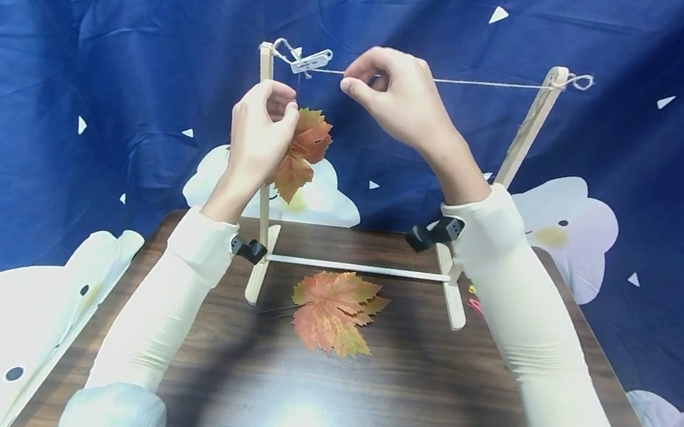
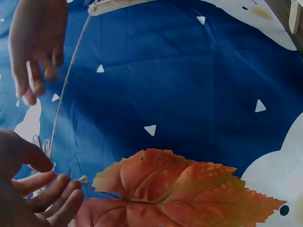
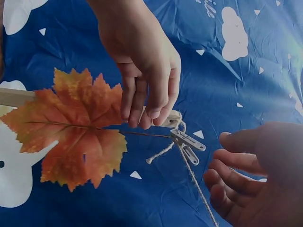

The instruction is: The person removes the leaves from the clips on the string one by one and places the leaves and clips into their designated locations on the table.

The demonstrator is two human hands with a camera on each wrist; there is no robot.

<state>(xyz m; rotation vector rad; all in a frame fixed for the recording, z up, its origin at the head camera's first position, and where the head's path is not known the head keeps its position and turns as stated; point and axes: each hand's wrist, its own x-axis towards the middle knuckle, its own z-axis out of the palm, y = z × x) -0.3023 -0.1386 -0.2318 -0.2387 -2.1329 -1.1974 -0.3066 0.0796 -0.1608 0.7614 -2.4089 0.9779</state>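
Observation:
A white-grey clothespin (image 1: 312, 61) sits on a string (image 1: 486, 84) near the left post, gripping the thin stem of an orange maple-like leaf (image 1: 310, 144). The leaf hangs below it, partly hidden by my left hand (image 1: 263, 125) in the head view. In the right wrist view the stem runs past the left fingertips to the clothespin, and the fingers are loosely bent right beside it. My right hand (image 1: 398, 96) is at the string, right of the clothespin. Its fingers are relaxed and hold nothing, apart from the clothespin in the right wrist view (image 3: 241, 175).
A wooden frame stands on the brown table (image 1: 201, 367); its right post (image 1: 532, 126), left post (image 1: 266, 62) and low crossbar (image 1: 354, 268) show. Another orange leaf (image 1: 336, 312) lies before the crossbar. Small pink and yellow items (image 1: 475, 305) lie by the right foot. Behind hangs blue cloth.

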